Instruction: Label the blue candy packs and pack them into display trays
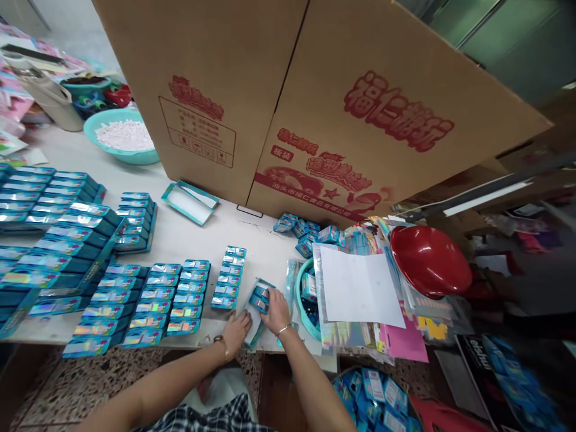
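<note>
A narrow blue-edged cardboard tray [254, 333] lies at the table's front edge, its white inside partly showing. My left hand [236, 333] is closed on the tray's left side, fingertips at its wall. My right hand [276, 312] is closed around small blue boxes [260, 296] at the tray's far end; its fingers hide part of them. Just left of the tray stands a filled row of blue boxes [228, 278]. To the right of my right hand, a turquoise basin [302, 300] holds more small blue boxes, partly covered by papers.
More filled rows [150, 305] crowd the left side. An empty tray [191, 203] lies near a big brown carton [279, 108]. Loose blue boxes [308, 231] sit at the carton's foot. On the right are a white sheet [360, 285] and a red bowl [429, 261].
</note>
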`<state>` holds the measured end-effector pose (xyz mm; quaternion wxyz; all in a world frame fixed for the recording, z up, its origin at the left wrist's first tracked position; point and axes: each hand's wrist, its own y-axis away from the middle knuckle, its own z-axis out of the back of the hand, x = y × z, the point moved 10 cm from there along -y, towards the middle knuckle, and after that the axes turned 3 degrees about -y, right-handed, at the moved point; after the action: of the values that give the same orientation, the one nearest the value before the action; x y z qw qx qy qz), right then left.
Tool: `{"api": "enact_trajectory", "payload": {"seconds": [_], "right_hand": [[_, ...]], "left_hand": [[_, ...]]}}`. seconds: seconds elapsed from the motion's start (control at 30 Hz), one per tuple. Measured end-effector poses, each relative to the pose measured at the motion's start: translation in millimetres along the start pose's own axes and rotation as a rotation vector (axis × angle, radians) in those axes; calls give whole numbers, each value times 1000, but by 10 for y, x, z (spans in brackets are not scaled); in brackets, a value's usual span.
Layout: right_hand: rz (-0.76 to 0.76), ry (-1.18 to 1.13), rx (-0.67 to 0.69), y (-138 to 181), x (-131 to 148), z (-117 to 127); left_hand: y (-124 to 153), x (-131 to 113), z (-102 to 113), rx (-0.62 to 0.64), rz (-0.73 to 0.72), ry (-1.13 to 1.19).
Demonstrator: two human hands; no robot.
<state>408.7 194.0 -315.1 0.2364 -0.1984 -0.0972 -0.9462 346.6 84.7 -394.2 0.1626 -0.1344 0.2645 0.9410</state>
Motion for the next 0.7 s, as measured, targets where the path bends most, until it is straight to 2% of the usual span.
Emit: {"api": "enact_trajectory", "payload": {"seconds": [0.2, 0.47, 0.6, 0.7], "right_hand": [[-101, 207, 53, -183, -60, -67], [-126, 204, -61, -287, -65, -42], [2, 161, 5, -352, 94, -138], [-21, 169, 85, -418, 50, -196]], "left_hand": [[-85, 47, -191, -11, -56, -25], [-59, 12, -296, -60, 12, -76], [-65, -38, -334, -101, 61, -119], [-76, -47, -321, -89, 94, -111]]}}
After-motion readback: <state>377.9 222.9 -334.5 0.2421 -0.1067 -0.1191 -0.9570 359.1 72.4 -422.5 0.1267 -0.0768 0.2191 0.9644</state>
